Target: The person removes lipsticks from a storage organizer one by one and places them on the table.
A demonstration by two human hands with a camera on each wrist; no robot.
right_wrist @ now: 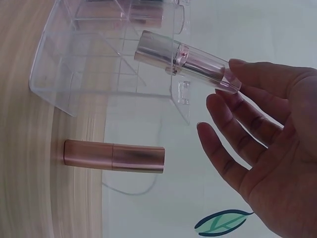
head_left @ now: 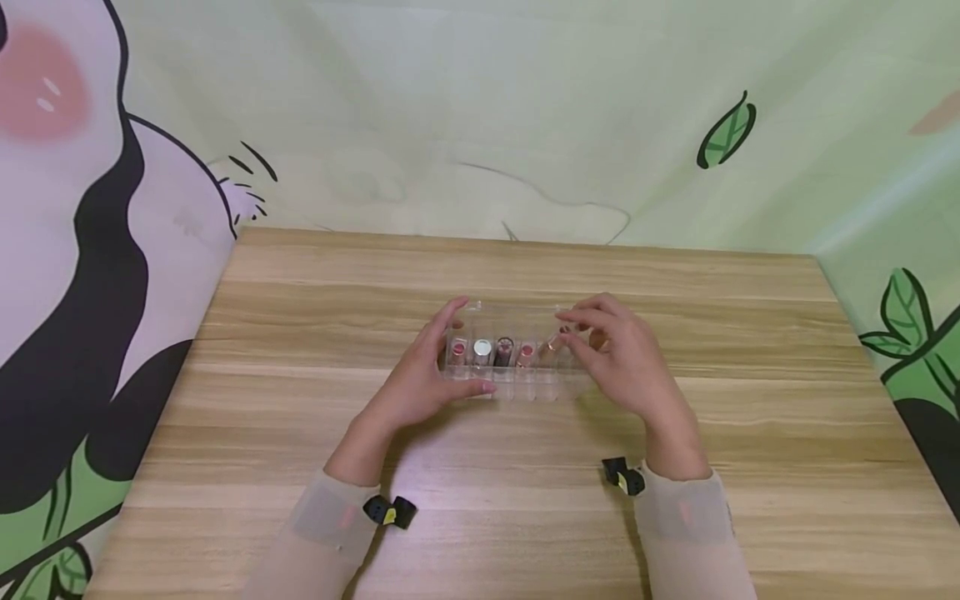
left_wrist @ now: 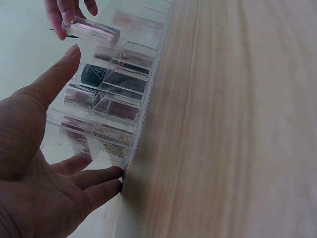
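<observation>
A clear lipstick organizer (head_left: 517, 369) stands on the table with several lipsticks upright in its slots. My left hand (head_left: 423, 375) grips its left end, thumb along the front and fingers at the side and back. Between thumb and fingertips, my right hand (head_left: 633, 362) pinches a lipstick (right_wrist: 185, 62) with a transparent cap. That lipstick is tilted, its lower end inside the top of a slot near the organizer's right end. A rose-gold lipstick (right_wrist: 114, 156) stands upright on the table beside the organizer, partly hidden behind my right hand in the head view.
In the left wrist view, a dark lipstick (left_wrist: 94, 75) sits among the slotted ones. The wooden table (head_left: 517, 508) meets a printed backdrop (head_left: 420, 108) at its back edge. Black wrist devices (head_left: 390, 512) sit at both sleeves.
</observation>
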